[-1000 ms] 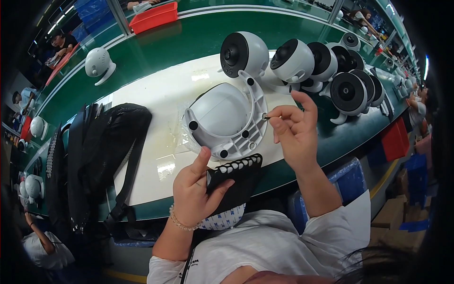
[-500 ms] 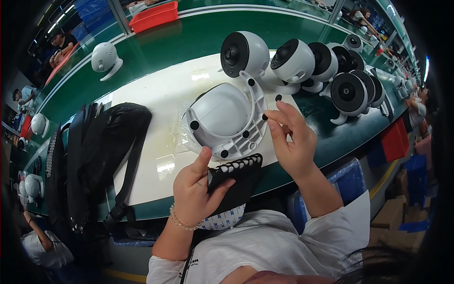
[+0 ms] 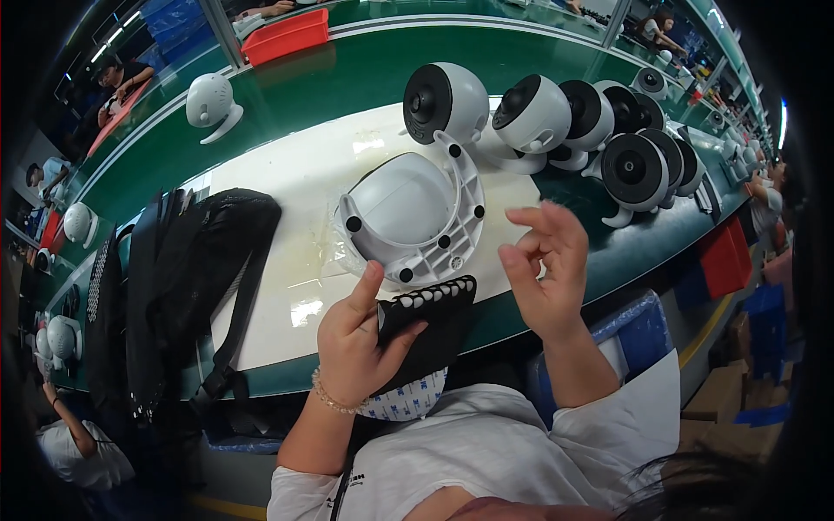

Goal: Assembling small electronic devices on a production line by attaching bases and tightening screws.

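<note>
A white plastic housing (image 3: pixel 404 200) with a curved, ribbed stand (image 3: pixel 470 187) lies on the white work surface before me. Round black pads (image 3: pixel 445 241) dot the stand. My left hand (image 3: pixel 352 347) grips a folded black pad sheet (image 3: pixel 426 306) between thumb and fingers; white scalloped cut-outs line its upper edge. A white liner sheet with blue print (image 3: pixel 408 397) hangs below it. My right hand (image 3: pixel 553 269) is raised just right of the stand, apart from it. Its fingers are partly bent with thumb and forefinger separated, and nothing shows between them.
Several white and black round units (image 3: pixel 445 100) crowd the back right. At left lies a black bag (image 3: pixel 213 252) with straps. Another white unit (image 3: pixel 211 102) stands on the green bench, near a red bin (image 3: pixel 285 36). Other people sit at neighbouring benches.
My right hand has drawn back from the stand and its fingers have spread. A black pad seen by its fingertips earlier no longer shows there. My left hand keeps its hold.
</note>
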### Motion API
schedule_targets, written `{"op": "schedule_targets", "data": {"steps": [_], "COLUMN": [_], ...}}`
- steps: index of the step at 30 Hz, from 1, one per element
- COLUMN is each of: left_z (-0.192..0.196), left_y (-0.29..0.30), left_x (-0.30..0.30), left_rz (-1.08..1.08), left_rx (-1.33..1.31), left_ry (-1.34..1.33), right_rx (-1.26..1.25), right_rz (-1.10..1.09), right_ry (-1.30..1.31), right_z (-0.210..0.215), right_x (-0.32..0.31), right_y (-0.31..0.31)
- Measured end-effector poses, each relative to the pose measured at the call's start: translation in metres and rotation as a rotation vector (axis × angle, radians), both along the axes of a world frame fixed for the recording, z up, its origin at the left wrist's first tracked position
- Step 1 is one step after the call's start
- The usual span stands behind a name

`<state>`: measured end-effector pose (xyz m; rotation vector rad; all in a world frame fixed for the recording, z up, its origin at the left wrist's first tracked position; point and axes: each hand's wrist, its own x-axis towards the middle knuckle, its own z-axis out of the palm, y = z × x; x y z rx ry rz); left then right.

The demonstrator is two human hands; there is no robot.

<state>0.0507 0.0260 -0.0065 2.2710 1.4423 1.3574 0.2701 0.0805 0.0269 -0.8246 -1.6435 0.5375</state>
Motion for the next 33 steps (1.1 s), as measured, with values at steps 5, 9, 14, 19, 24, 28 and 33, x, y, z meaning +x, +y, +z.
{"op": "schedule_targets", "data": {"steps": [5, 9, 14, 19, 24, 28, 33], "left_z": [0.002, 0.003, 0.005, 0.007, 0.007, 0.005, 0.0], "left_y": [0.001, 0.001, 0.001, 0.002, 0.002, 0.003, 0.003], "left_x": [-0.001, 0.002, 0.006, 0.006, 0.007, 0.005, 0.004], "left_rz": [-0.022, -0.008, 0.01, 0.003, -0.004, -0.016, 0.001], "left_rx": [-0.014, -0.006, -0.003, 0.013, -0.004, 0.073, 0.045], "left_ry": [0.022, 0.001, -0.042, -0.033, -0.04, -0.024, -0.037], "right_rx": [-0.06, -0.157, -0.066, -0.114, -0.187, -0.237, -0.624], "right_rz": [-0.015, 0.115, 0.006, 0.021, 0.083, 0.064, 0.484], "right_ry": [-0.151, -0.059, -0.254, -0.103, 0.014, 0.067, 0.598], "right_z": [-0.003, -0.007, -0.003, -0.013, -0.025, -0.023, -0.01], "right_x": [-0.005, -0.016, -0.022, -0.03, -0.029, -0.027, -0.013], "right_y": [-0.005, -0.001, -0.003, -0.004, 0.001, 0.006, 0.027]}}
